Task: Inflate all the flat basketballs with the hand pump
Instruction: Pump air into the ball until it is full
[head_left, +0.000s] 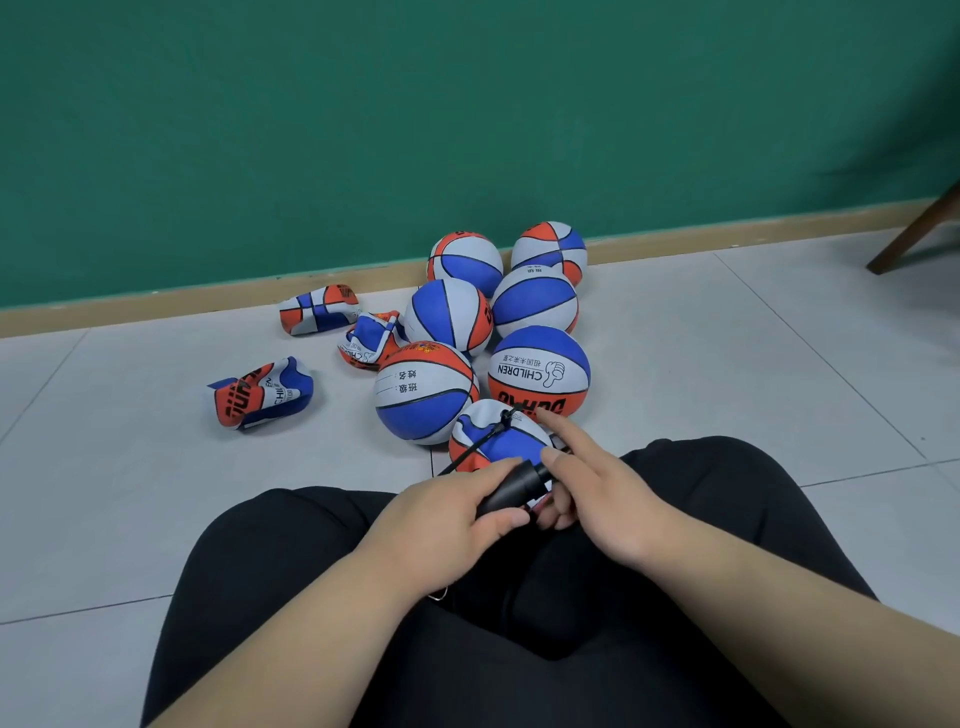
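A black hand pump (514, 488) lies across my lap. My left hand (447, 519) grips its barrel, thumb underneath. My right hand (597, 493) holds the pump's far end with curled lower fingers, its index finger stretched out toward the ball. The pump's thin black hose (488, 436) runs up to the valve of a partly filled red, white and blue basketball (498, 436) just beyond my knees. Several round basketballs (540, 371) are piled behind it. Three flat, crumpled basketballs lie to the left (262, 392), (319, 309), (371, 340).
I sit cross-legged in black trousers (519, 623) on a grey tiled floor (727, 338). A green wall with a tan skirting board (156, 309) stands close behind the balls. A brown wooden chair leg (914, 234) shows at the far right.
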